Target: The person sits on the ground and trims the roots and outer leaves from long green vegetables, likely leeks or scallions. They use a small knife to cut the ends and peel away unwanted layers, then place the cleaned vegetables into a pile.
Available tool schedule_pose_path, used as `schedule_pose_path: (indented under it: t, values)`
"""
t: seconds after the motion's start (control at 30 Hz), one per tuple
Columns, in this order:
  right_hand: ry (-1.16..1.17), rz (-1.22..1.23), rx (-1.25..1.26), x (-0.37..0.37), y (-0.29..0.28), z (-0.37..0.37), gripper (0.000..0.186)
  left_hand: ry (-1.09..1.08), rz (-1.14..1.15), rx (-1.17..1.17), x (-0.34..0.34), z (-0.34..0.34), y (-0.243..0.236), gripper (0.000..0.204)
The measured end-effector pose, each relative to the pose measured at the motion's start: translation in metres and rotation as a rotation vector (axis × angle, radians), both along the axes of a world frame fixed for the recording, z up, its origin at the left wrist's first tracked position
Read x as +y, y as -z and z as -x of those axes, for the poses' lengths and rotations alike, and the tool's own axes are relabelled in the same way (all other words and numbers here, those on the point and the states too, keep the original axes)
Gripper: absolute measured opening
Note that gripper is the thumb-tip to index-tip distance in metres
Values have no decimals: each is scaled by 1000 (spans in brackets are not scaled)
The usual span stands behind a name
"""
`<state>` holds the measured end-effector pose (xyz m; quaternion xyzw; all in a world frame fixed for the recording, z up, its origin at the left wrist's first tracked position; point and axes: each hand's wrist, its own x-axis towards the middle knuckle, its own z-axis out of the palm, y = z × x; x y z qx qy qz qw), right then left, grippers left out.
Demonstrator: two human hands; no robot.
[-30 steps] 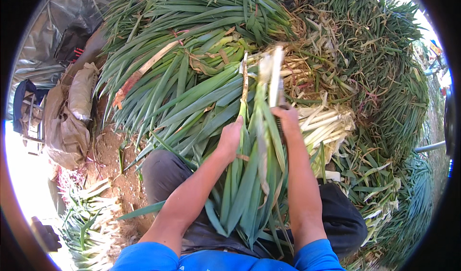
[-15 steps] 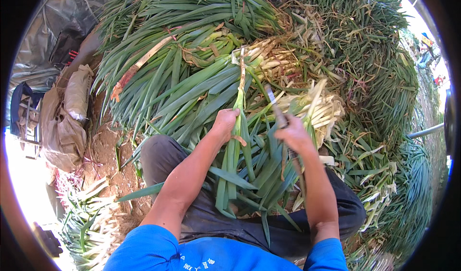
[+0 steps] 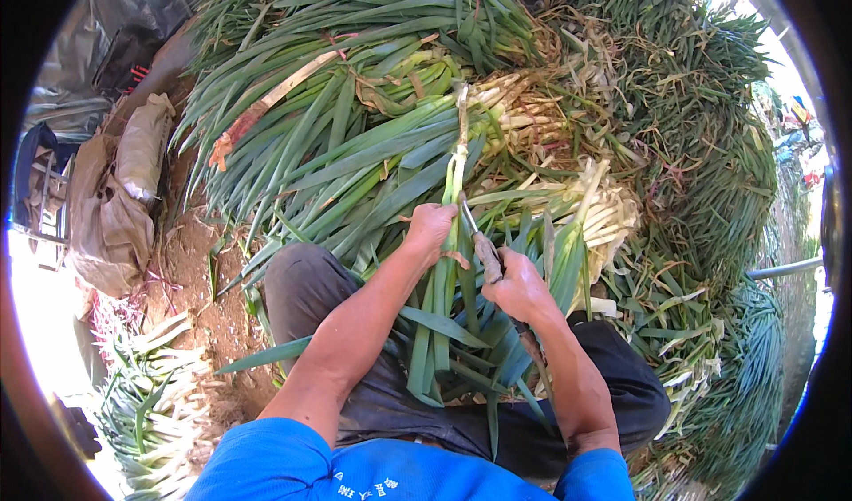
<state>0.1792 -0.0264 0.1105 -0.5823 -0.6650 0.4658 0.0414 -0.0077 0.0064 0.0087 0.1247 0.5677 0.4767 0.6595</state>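
Your left hand point(image 3: 432, 228) has its fingers clenched around a green onion point(image 3: 456, 174), which stands in front of you, above your lap and between your knees. Its long axis runs nearly straight away from you, leaning a little to the right at the far end. The pale root end points away from you, toward the big pile of onions point(image 3: 355, 177); the green leaves run back toward you and fan out over your dark trousers point(image 3: 297, 292).

Your right hand point(image 3: 522, 286) has its fingers wrapped around a knife point(image 3: 486, 257). The knife slants away from you and to the left, its tip right beside the stalk, close to your left fingers; you cannot tell here whether it touches.

The piled onions lie crosswise, leaves to the left and roots to the right. Near your right hand is a bundle with white ends point(image 3: 612, 217). At lower left, more onions point(image 3: 164, 412) lie on the bare soil point(image 3: 235, 346), pale ends to the right.
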Motion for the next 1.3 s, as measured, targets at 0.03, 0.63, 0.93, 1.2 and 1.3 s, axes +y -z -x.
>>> schedule_pose_path:
  t: [0.03,0.63,0.93,1.2,1.3]
  values:
    - [2,-24,-25,5,3,5,42,-4,-15,29,2,0,7,26]
    - [64,-377,-93,188,107,64,40,22,159,20,-17,-11,-20,22]
    - [462,145,684,168,91,1,31,385,-132,245,-18,-22,-15,28]
    - [682,-385,-51,119,79,-129,39,683,-451,678,57,-60,-37,46]
    - [674,-415,-338,107,111,-139,42,461,-450,1225,130,-27,-8,33]
